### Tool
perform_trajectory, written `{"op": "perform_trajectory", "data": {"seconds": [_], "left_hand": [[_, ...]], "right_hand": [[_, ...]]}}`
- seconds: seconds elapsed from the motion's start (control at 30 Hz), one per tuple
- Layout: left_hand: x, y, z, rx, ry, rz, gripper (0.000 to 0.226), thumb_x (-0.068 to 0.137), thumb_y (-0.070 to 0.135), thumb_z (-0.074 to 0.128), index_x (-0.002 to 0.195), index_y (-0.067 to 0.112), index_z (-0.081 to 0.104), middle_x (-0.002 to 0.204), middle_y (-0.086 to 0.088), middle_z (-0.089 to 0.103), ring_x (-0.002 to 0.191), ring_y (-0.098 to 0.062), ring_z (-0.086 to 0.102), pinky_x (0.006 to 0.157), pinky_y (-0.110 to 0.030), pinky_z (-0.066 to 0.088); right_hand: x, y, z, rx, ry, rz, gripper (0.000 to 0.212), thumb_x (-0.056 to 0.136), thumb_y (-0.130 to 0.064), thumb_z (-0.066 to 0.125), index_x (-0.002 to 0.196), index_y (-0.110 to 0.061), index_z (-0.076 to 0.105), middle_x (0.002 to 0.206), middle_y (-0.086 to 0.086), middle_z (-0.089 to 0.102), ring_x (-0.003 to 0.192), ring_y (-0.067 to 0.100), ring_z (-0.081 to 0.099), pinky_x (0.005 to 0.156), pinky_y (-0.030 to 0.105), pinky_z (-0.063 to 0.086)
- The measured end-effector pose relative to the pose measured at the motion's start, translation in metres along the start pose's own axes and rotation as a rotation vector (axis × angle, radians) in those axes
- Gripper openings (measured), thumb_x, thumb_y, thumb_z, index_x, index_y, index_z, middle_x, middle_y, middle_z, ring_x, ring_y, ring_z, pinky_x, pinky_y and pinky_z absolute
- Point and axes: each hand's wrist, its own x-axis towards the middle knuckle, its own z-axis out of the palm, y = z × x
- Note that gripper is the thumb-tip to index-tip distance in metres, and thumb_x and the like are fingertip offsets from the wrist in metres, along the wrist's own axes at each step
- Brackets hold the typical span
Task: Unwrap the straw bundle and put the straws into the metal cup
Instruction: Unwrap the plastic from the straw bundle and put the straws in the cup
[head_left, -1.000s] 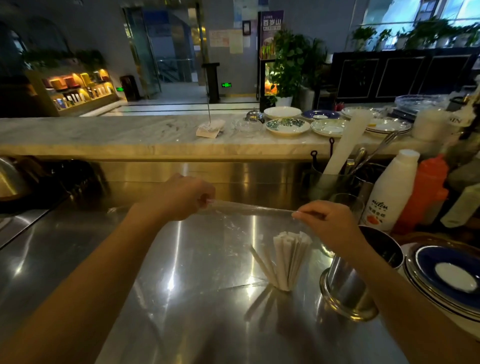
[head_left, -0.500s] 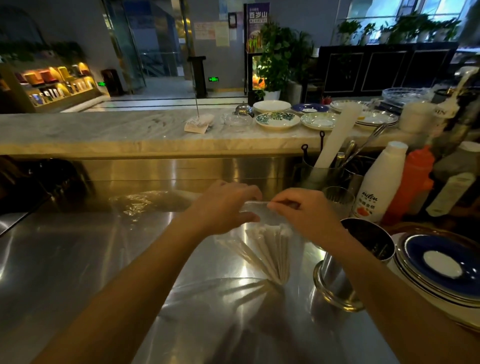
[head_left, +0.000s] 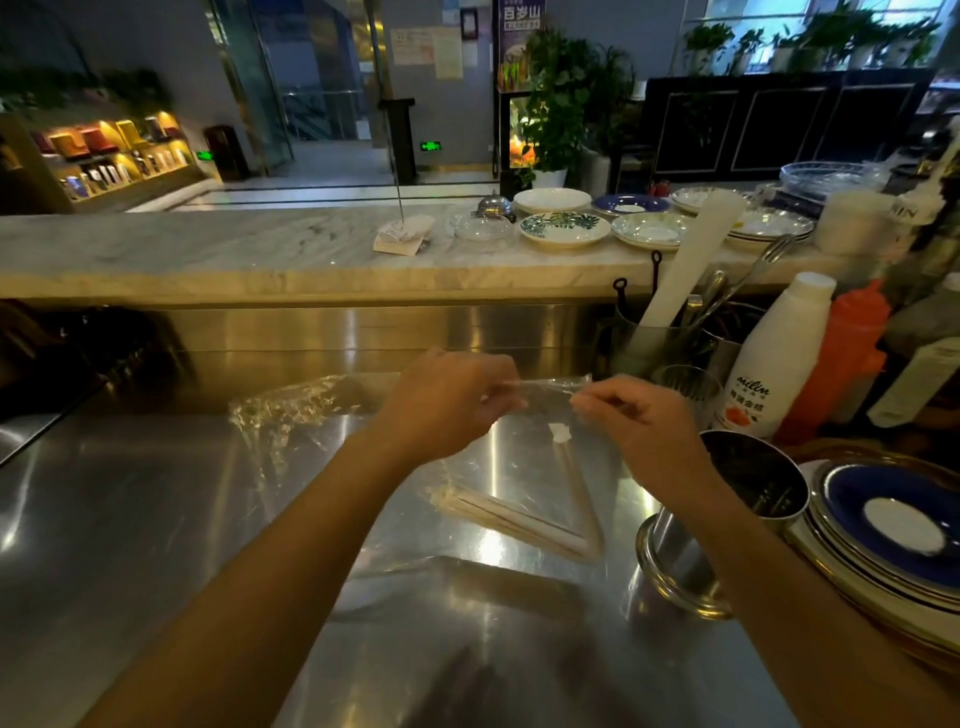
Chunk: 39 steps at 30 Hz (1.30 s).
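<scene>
Both hands hold a clear plastic wrapper (head_left: 524, 467) up over the steel counter (head_left: 156, 519). My left hand (head_left: 447, 402) and my right hand (head_left: 636, 421) pinch its top edge close together. Inside the wrapper, paper-wrapped straws (head_left: 511, 522) have splayed into a V: most lie flat toward the left, and one (head_left: 574, 486) leans up toward my right hand. The metal cup (head_left: 727, 525) stands just right of the wrapper, below my right wrist. I cannot see into the cup.
Crumpled clear plastic (head_left: 291, 410) lies on the counter to the left. A stack of blue-and-white plates (head_left: 883, 535) sits right of the cup. A white bottle (head_left: 774, 358), an orange bottle (head_left: 841, 358) and a utensil holder (head_left: 670, 332) stand behind. The marble ledge (head_left: 208, 249) carries several plates.
My hands came together from holding the wrapper stretched wide. The straws went from an upright fan to a splayed V, most now lying flat inside the wrapper.
</scene>
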Motion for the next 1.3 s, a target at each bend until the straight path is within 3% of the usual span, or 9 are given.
{"op": "perform_trajectory", "data": {"seconds": [0.13, 0.27, 0.43, 0.53, 0.73, 0.83, 0.97, 1.07, 1.3], "left_hand": [[0.0, -0.014, -0.005, -0.006, -0.228, -0.12, 0.018, 0.087, 0.034, 0.053, 0.094, 0.021, 0.064, 0.088, 0.0, 0.066, 0.08, -0.017, 0.059, 0.074, -0.038, 0.051], [-0.007, -0.018, 0.002, -0.082, -0.215, -0.161, 0.018, 0.089, 0.03, 0.053, 0.09, 0.016, 0.064, 0.08, -0.002, 0.063, 0.075, -0.019, 0.059, 0.072, -0.038, 0.052], [-0.01, -0.021, 0.016, -0.07, -0.325, -0.164, 0.043, 0.081, 0.04, 0.061, 0.12, 0.023, 0.052, 0.122, 0.0, 0.059, 0.112, -0.018, 0.052, 0.099, -0.042, 0.037], [-0.012, -0.031, 0.016, -0.039, -0.319, -0.218, 0.036, 0.085, 0.037, 0.058, 0.117, 0.022, 0.056, 0.124, -0.002, 0.058, 0.114, -0.02, 0.05, 0.102, -0.045, 0.034], [-0.015, -0.031, 0.009, -0.088, -0.206, -0.189, 0.014, 0.089, 0.02, 0.054, 0.095, 0.015, 0.066, 0.089, -0.002, 0.066, 0.082, -0.018, 0.06, 0.074, -0.031, 0.046], [-0.007, -0.02, -0.006, 0.037, -0.05, -0.047, 0.011, 0.088, 0.02, 0.054, 0.089, 0.016, 0.065, 0.073, 0.007, 0.057, 0.064, -0.008, 0.053, 0.06, -0.02, 0.035], [0.001, -0.005, -0.012, 0.12, -0.302, -0.066, 0.01, 0.087, 0.025, 0.056, 0.088, 0.019, 0.064, 0.073, 0.01, 0.057, 0.065, -0.002, 0.052, 0.056, -0.016, 0.034], [0.004, -0.001, -0.016, 0.183, -0.157, -0.051, 0.013, 0.09, 0.024, 0.052, 0.09, 0.018, 0.064, 0.068, 0.011, 0.053, 0.063, -0.006, 0.049, 0.054, -0.019, 0.033], [0.005, -0.005, -0.018, 0.203, -0.221, -0.069, 0.009, 0.088, 0.026, 0.057, 0.09, 0.02, 0.064, 0.079, 0.008, 0.056, 0.07, -0.008, 0.05, 0.052, -0.018, 0.031]], "right_hand": [[0.001, 0.009, 0.001, -0.092, -0.123, 0.043, 0.009, 0.084, -0.016, 0.06, 0.087, -0.014, 0.068, 0.077, 0.001, 0.065, 0.074, 0.012, 0.061, 0.066, 0.016, 0.048], [-0.008, 0.023, 0.007, -0.081, -0.176, 0.102, 0.01, 0.082, -0.012, 0.062, 0.08, -0.022, 0.065, 0.072, -0.012, 0.061, 0.072, 0.003, 0.058, 0.063, 0.004, 0.045], [-0.01, 0.024, 0.006, -0.02, -0.123, 0.099, 0.017, 0.081, -0.01, 0.062, 0.078, -0.027, 0.064, 0.074, -0.011, 0.063, 0.073, 0.004, 0.061, 0.067, 0.012, 0.05], [-0.013, 0.022, -0.001, 0.027, -0.06, 0.068, 0.021, 0.081, -0.008, 0.062, 0.078, -0.029, 0.063, 0.073, -0.009, 0.064, 0.07, 0.0, 0.061, 0.066, 0.007, 0.048], [-0.018, 0.023, -0.012, 0.089, 0.027, 0.082, 0.008, 0.082, -0.004, 0.06, 0.082, -0.01, 0.066, 0.07, -0.003, 0.062, 0.062, 0.0, 0.059, 0.06, 0.007, 0.047], [-0.017, 0.023, -0.016, 0.152, 0.111, 0.078, 0.01, 0.082, -0.006, 0.059, 0.079, -0.014, 0.064, 0.072, 0.001, 0.064, 0.066, 0.005, 0.06, 0.063, 0.01, 0.05], [-0.016, 0.025, -0.015, 0.086, 0.082, 0.073, 0.015, 0.082, -0.005, 0.059, 0.078, -0.019, 0.063, 0.072, -0.001, 0.063, 0.07, 0.011, 0.061, 0.065, 0.01, 0.049], [-0.016, 0.028, -0.015, 0.104, 0.126, 0.077, 0.021, 0.082, -0.006, 0.06, 0.074, -0.025, 0.062, 0.071, -0.001, 0.063, 0.065, 0.003, 0.06, 0.064, 0.009, 0.049], [-0.02, 0.034, -0.015, 0.108, 0.128, 0.102, 0.022, 0.082, -0.01, 0.061, 0.073, -0.029, 0.06, 0.069, 0.0, 0.063, 0.063, 0.002, 0.059, 0.061, 0.012, 0.05]]}}
